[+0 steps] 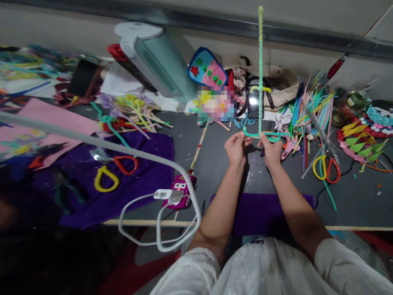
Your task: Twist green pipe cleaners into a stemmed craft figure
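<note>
A tall twisted pipe cleaner piece (pixel 260 57) stands upright between my hands, green along most of its length and yellow at the tip. A short yellow crosspiece sits partway up it, and a bent green base spreads out at the bottom. With fingertips pinched, my left hand (pixel 236 148) is closed on the left end of that base. My right hand (pixel 270 149) is closed on the base just right of the stem's foot, partly hiding it. Behind the stem lies a phone (pixel 256 107), and a pink glue gun (pixel 290 147) is beside my right hand.
Loose pipe cleaners (pixel 316 104) and scissors (pixel 326 169) lie to the right. On the left are other scissors (pixel 116 172), dark pliers (pixel 68 189) and a purple cloth (pixel 147 153). A white cable (pixel 159 153) loops near a pink power strip (pixel 181 186).
</note>
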